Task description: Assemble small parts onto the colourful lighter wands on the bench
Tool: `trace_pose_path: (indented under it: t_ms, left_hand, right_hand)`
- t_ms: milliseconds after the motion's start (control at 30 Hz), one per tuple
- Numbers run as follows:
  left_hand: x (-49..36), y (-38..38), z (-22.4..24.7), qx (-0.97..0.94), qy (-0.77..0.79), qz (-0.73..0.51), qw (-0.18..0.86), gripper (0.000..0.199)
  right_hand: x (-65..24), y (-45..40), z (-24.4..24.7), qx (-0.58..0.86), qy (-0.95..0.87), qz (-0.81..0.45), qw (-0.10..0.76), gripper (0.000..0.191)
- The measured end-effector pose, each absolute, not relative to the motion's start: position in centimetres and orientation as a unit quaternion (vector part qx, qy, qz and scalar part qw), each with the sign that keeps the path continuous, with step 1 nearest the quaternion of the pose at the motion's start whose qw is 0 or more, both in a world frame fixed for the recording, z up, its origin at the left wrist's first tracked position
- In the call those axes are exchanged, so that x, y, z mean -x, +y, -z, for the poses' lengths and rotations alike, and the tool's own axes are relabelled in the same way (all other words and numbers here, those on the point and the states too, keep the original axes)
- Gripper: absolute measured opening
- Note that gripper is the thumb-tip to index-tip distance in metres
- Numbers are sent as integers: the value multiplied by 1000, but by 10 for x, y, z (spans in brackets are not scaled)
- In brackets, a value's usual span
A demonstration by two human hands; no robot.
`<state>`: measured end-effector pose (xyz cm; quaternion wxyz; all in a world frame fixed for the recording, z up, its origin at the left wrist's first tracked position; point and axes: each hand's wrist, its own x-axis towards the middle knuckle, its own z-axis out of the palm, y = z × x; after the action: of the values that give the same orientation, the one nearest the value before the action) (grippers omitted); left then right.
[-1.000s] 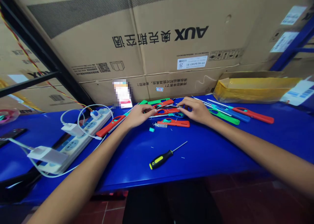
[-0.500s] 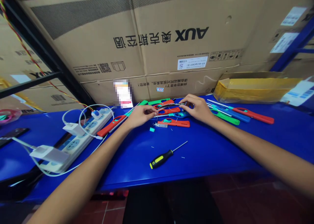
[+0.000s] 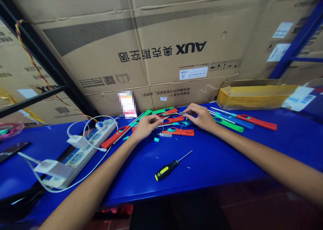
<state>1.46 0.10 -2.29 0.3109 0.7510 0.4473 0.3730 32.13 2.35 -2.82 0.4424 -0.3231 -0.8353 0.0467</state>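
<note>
A huge cardboard carton (image 3: 161,48) printed with the AUX brand stands against the back of the bench, and a smaller open box (image 3: 257,97) lined with yellow sits at its right end. The blue metal workbench (image 3: 214,166) runs across the whole view, with a white power strip (image 3: 78,156) lying at its left side and a white charger (image 3: 52,168) plugged into it. Beside that lies a dark phone (image 3: 12,152).

The person sits at the bench with 2 bare arms reaching to the middle of it. Both hands are closed to a pinch: the left hand (image 3: 146,127) and the right hand (image 3: 199,117) each seem to grip one end of a thin wire (image 3: 174,116), which spans the gap above a loose pile of long-nosed lighters. A red lighter (image 3: 178,132) with teal parts lies just below the hands, and another red one (image 3: 116,137) lies to the left. A row of 3 lighters, red (image 3: 256,124), blue (image 3: 234,121) and green (image 3: 228,125), lies to the right. In front sit a black-and-yellow screwdriver (image 3: 166,171), a small cyan piece (image 3: 156,139) and small metal parts (image 3: 165,134).
</note>
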Motion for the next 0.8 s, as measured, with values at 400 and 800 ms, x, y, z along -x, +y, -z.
trace_pose_path:
  t_ms: [400,800]
  left_hand:
    - [-22,-9,16,-797,450,-375,152,6]
    - [-25,-13,21,-808,447,-350,154,7]
  right_hand:
    - [-312,15,37,334,-823,-38,458,10]
    - [-310,11,37,351,-825,-12,443,16]
